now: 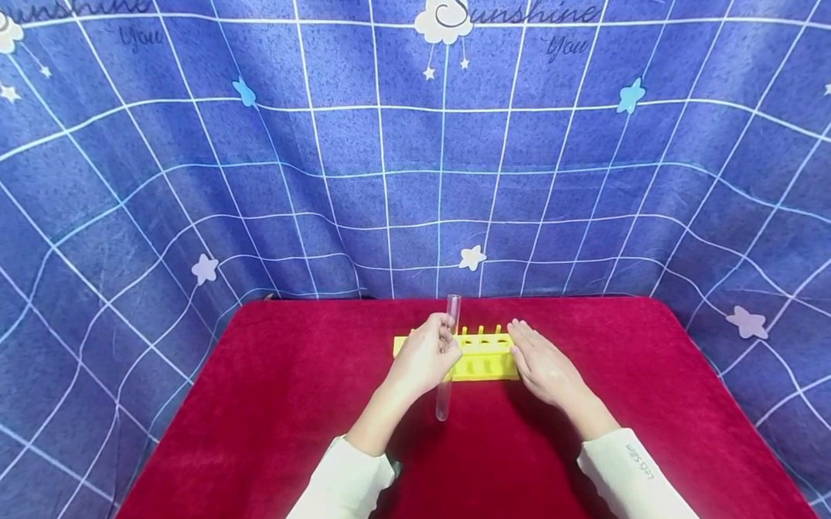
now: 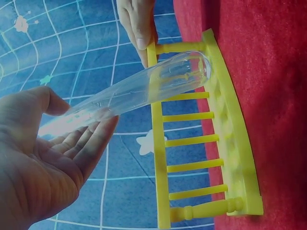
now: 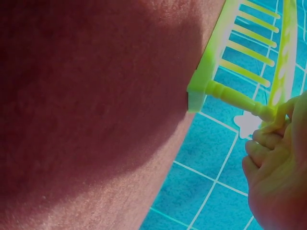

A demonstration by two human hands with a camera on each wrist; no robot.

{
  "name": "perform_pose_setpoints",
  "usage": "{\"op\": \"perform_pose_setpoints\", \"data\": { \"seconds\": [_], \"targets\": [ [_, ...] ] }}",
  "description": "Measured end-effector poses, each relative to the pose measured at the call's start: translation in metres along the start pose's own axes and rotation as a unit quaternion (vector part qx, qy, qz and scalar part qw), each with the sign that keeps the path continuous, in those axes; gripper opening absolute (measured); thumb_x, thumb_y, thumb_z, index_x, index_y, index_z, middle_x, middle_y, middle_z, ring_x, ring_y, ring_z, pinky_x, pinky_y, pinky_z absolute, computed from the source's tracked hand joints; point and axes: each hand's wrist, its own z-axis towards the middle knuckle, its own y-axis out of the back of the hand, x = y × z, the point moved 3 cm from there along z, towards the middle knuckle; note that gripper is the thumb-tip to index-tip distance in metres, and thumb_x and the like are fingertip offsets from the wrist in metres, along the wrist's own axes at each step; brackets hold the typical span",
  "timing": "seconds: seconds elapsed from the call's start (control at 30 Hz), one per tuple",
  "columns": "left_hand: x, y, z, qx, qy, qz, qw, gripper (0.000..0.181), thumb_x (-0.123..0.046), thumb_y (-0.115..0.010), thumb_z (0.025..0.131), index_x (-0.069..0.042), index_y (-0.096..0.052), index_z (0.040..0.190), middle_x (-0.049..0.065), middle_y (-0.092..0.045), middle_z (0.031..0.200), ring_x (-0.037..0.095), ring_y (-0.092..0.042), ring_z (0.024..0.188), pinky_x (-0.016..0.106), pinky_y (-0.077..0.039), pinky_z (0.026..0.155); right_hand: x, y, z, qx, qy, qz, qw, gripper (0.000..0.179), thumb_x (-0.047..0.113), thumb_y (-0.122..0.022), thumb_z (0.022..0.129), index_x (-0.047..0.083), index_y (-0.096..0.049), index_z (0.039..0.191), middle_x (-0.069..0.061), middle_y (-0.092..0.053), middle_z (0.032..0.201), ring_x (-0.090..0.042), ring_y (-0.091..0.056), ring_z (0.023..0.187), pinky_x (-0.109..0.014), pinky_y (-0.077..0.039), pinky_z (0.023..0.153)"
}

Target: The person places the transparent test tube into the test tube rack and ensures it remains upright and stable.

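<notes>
My left hand [image 1: 427, 356] pinches a clear test tube [image 1: 442, 401] between thumb and fingers. The tube leans, and its rounded end overlaps the front of the yellow test tube rack [image 2: 160, 143] in the left wrist view. In the head view the tube's lower end shows below the rack, over the red cloth. My right hand [image 1: 545, 366] is at the rack's right end, its thumb and fingers holding the top corner. Several round holes run along the rack's top, with a row of upright pegs behind. Part of the rack is hidden behind my left hand.
A red cloth [image 1: 255, 421] covers the table under the rack. Behind and on both sides hangs a blue curtain [image 1: 411, 151] with white grid lines, stars and clouds. The table's far edge runs close behind the rack.
</notes>
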Motion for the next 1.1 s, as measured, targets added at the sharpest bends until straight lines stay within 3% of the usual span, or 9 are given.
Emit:
{"op": "perform_pose_setpoints", "data": {
  "seconds": [0.87,1.1],
  "targets": [
    [-0.005,-0.003,0.009,-0.011,0.002,-0.023,0.9997,0.033,-0.018,-0.063,0.089,-0.009,-0.056,0.120,0.001,-0.068,0.094,0.015,-0.066,0.086,0.035,-0.056,0.082,0.002,0.000,-0.001,-0.002,0.011,-0.010,0.9999,0.048,0.011,-0.059,0.099,-0.011,-0.050,0.141,-0.029,-0.052,0.144,-0.042,-0.046,0.138,-0.052,-0.035,0.115],
    [-0.005,-0.006,0.012,-0.021,-0.004,-0.029,0.9994,0.031,-0.018,-0.064,0.088,-0.009,-0.056,0.118,0.000,-0.067,0.092,0.012,-0.065,0.082,0.032,-0.055,0.081,0.003,0.002,-0.001,-0.005,0.021,-0.013,0.9997,0.046,0.012,-0.054,0.101,-0.012,-0.050,0.140,-0.029,-0.052,0.144,-0.042,-0.047,0.138,-0.051,-0.035,0.116]
  ]
}}
